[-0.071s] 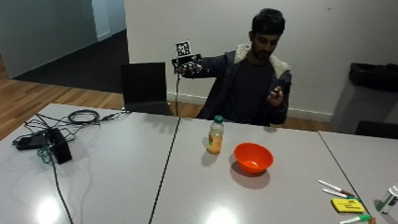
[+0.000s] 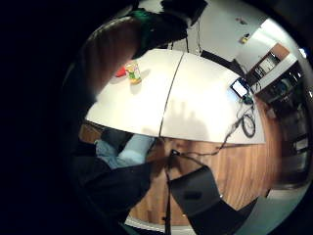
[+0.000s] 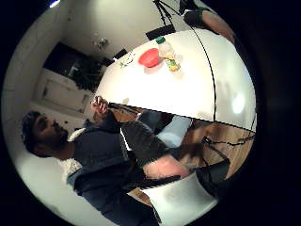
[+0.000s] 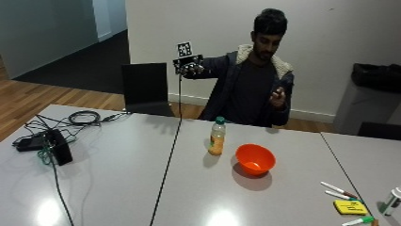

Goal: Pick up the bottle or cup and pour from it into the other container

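Observation:
In the outside view a small bottle (image 4: 217, 136) of orange drink with a green cap stands upright near the middle of the grey table (image 4: 125, 183). Just beside it sits an orange bowl (image 4: 255, 159). My gloved right hand (image 4: 191, 67) is raised at shoulder height behind the table's far edge, well away from both. Its fingers hang relaxed and hold nothing. Both palm views look down on the table from afar, showing the bottle (image 2: 132, 73) (image 3: 168, 51) and the bowl (image 3: 149, 57) (image 2: 121, 72) side by side.
A black box (image 4: 58, 146) and coiled cables (image 4: 84, 117) lie on the table's left end. Markers (image 4: 338, 190) and a yellow pad (image 4: 349, 207) lie at the right front. A black chair (image 4: 145, 89) stands behind the table below my raised hand. The bare hand (image 4: 276, 96) is at chest height.

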